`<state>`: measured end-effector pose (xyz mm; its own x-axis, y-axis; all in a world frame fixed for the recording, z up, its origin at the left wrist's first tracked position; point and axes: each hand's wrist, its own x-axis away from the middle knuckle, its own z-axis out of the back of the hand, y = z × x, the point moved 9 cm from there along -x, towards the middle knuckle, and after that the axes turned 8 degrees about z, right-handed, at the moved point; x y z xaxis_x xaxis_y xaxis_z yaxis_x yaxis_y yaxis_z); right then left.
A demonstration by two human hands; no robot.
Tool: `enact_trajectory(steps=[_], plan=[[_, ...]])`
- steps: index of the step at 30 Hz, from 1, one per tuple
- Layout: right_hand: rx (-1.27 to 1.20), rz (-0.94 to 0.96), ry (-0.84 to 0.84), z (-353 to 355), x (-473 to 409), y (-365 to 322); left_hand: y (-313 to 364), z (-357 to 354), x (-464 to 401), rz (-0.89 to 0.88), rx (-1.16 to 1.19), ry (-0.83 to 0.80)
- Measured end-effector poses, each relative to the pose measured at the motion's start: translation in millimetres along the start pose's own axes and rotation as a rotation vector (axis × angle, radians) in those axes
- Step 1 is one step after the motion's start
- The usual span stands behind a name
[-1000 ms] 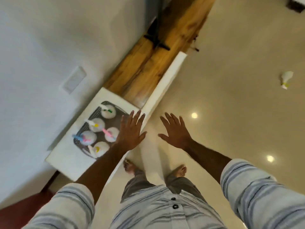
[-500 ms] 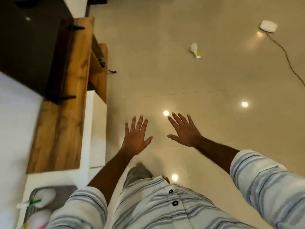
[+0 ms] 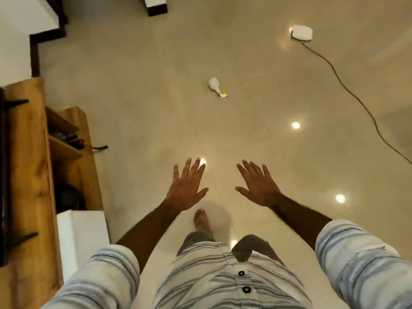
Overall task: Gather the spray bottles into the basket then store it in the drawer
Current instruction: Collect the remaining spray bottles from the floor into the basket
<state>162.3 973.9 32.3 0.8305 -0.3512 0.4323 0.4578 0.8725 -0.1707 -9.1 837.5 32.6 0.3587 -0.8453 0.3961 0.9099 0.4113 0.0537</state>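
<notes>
- The spray bottle (image 3: pixel 215 86) lies on its side on the pale tiled floor (image 3: pixel 133 90), alone, well ahead of the person and out in the open middle of the room.
- Its long axis runs on a slant: the white rounded base points away and to the left, the neck with the yellow trigger head points toward the person and to the right.
- Nothing touches it; the nearest other thing is a white box-like device (image 3: pixel 302 32) farther off to the right, with a dark cable (image 3: pixel 347 90) trailing from it across the tiles, well apart from the bottle.
- From the hands, the bottle lies straight ahead, roughly on the line between them, a shade closer to the left hand's side.
- The left hand (image 3: pixel 186 188) is flat and spread, fingers straight, holding nothing.
- The right hand (image 3: pixel 258 186) is likewise spread and empty, fingers straight, thumb out.
- Both hang in the air well short of the bottle; neither can reach it from here, so I judge a walk forward and a stoop must come first.
- One bare foot (image 3: pixel 201 220) shows below the hands, toes toward the bottle.
- Either hand could take it; the neck end faces the person, which looks the handier place to grasp.
- The basket is not in view; a wooden unit (image 3: pixel 24 152) and a white cabinet top (image 3: pixel 82 233) stand at the left edge.
</notes>
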Motion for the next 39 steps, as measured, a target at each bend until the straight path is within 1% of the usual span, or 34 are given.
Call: enact_trajectory(steps=[3, 6, 10, 13, 16, 19, 21, 24, 29, 31, 33, 36, 39], plan=[[-0.084, -0.054, 0.046, 44, -39, 34, -8, 35, -64, -0.012, 0.009, -0.015], [-0.093, -0.051, 0.079, 81, -85, 70, -12, 67, -130, -0.027, 0.005, -0.004], [-0.138, -0.05, 0.093, 118, -159, 134, -13, 101, -224, -0.014, -0.036, 0.006], [-0.17, -0.056, 0.095, 145, -212, 186, -13, 123, -288, 0.019, -0.044, -0.02], [-0.186, -0.025, 0.052, 171, -257, 228, -9, 148, -344, 0.043, -0.03, -0.018], [-0.141, 0.029, -0.013, 197, -306, 267, -6, 176, -405, 0.068, 0.008, -0.011], [-0.144, 0.039, -0.057, 213, -338, 293, -9, 188, -440, 0.114, 0.055, -0.029], [-0.12, 0.067, -0.084, 234, -392, 322, -18, 199, -488, 0.152, 0.095, -0.014], [-0.067, 0.157, -0.125, 267, -511, 353, -60, 207, -591, 0.237, 0.159, -0.013], [-0.065, 0.167, -0.174, 273, -559, 365, -78, 202, -639, 0.271, 0.213, -0.059], [-0.057, 0.196, -0.209, 269, -607, 374, -93, 190, -683, 0.294, 0.27, -0.085], [-0.018, 0.265, -0.271, 252, -683, 385, -113, 166, -746, 0.324, 0.276, -0.139], [-0.016, 0.277, -0.29, 219, -755, 407, -128, 140, -800, 0.385, 0.347, -0.134]])
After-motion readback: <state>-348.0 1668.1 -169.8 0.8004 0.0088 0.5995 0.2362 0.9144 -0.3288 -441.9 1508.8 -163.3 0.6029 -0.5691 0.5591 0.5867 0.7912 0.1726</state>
